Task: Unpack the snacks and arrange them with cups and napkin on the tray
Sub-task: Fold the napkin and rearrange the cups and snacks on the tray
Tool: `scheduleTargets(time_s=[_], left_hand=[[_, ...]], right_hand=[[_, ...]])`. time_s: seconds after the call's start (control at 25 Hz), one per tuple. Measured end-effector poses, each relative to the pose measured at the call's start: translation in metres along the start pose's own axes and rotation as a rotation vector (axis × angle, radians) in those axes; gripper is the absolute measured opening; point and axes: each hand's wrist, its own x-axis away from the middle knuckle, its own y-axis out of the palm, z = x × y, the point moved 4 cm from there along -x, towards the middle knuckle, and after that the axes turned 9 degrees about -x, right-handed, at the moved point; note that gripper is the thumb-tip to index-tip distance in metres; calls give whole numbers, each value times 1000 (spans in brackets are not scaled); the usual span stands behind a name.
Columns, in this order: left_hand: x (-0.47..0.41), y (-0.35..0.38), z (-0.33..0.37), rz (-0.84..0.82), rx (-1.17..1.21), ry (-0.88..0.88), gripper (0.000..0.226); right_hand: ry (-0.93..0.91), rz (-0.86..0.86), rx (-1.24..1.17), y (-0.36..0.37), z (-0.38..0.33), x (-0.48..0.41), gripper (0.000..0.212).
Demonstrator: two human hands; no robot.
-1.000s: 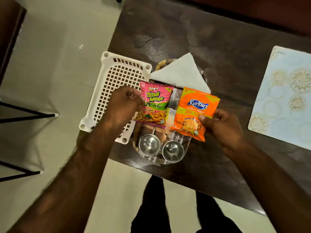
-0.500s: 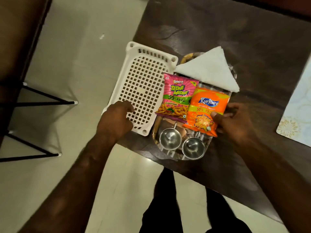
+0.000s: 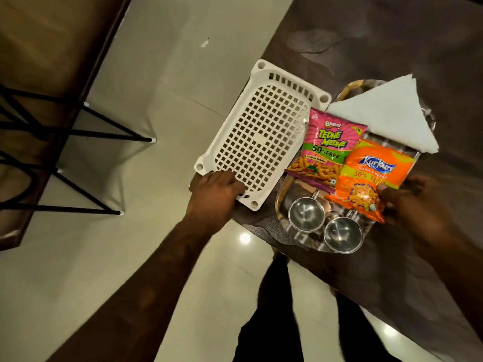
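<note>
Since a second ago: both packets have come down from mid-air onto the tray, and the left hand has slid off the pink packet to the basket's near corner.
Left hand: the left hand (image 3: 215, 190) sits on the near-left corner of the white perforated plastic basket (image 3: 257, 142); fingers (image 3: 235, 188) curled over its rim, pressed together.
Right hand: the right hand (image 3: 415, 205) is at the near-right corner of the orange Kurkure snack packet (image 3: 371, 178), thumb on top; fingers pinching that corner, the undersides hidden.
Orange packet: lying on the right part of the oval tray with a wooden rim (image 3: 283, 189), just right of the pink packet and overlapping its edge.
Pink packet: the pink and green Bingo Tedhe Medhe snack packet (image 3: 328, 150) lies flat on the tray's left side, its left edge touching the basket's wall.
Napkin: the white napkin folded into a triangle (image 3: 386, 113) covers the tray's far end, its near edge tucked behind both packets.
Cups: two small steel cups with handles (image 3: 306, 214) (image 3: 343, 234) stand upright side by side at the near end of the tray, mouths up.
Worktop: the dark brown worktop (image 3: 392, 48) carries tray and basket, the basket just left of the tray near the worktop's left edge.
</note>
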Motion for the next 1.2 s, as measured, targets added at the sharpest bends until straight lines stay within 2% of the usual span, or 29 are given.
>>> scheduleTargets(time_s=[0.28,0.36,0.44,0.56,0.64,0.68,0.76,0.84,0.88,0.96,1.08,1.2], left_hand=[[32,19,-11,10,84,-30,35],[33,18,-10,1,102,-31,39],[35,12,-7,26,121,-40,49],[47,-8,8,172,245,-149,47],[64,-11,29,198,488,-272,42],[73,-7,43,158,659,-368,42],[89,12,73,-29,1054,-632,39],[94,32,103,-235,1425,-854,34],[93,37,115,-298,1547,-909,34],[86,41,132,-369,1671,-946,36],[74,37,145,-391,1752,-990,39],[62,27,151,-363,1793,-1001,49]], right_hand=[[29,44,-4,4,-1,1,38],[25,41,-3,4,-1,0,37],[29,97,10,-3,1,1,47],[-161,342,172,-28,-14,6,49],[-346,412,274,-37,-39,6,40],[-428,393,316,-37,-54,2,36],[-560,308,421,-33,-88,-16,29],[-598,214,504,-23,-124,-41,27],[-579,166,536,-15,-140,-55,28],[-507,69,605,2,-167,-81,28],[-387,-85,647,23,-186,-112,24],[-284,-157,649,34,-188,-124,38]])
